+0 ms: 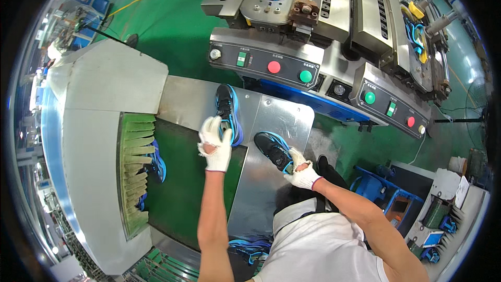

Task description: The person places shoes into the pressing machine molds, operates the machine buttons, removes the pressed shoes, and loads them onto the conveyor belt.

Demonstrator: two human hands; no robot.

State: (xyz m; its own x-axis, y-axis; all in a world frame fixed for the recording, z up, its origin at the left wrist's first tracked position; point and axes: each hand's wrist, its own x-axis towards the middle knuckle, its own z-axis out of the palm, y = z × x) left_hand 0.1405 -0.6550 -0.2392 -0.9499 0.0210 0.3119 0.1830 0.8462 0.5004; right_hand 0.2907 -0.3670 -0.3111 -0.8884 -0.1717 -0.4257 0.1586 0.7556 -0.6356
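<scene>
Left hand: white-gloved [215, 143], thumb and fingers apart at heel end of the left-side sneaker [224, 103]; couldn't tell if it gripped.
Right hand: white-gloved [303, 173], pinched heel of the right-side sneaker [270, 147] between thumb and fingers.
Sneakers: both black with blue soles, on steel plate [284, 112], apart, toes pointed away from wearer.
Conveyor: green belt [182, 183] left of plate; another sneaker [158, 163] sat at strip curtain [134, 177].
Press: control panel [287, 67] stood beyond plate.
</scene>
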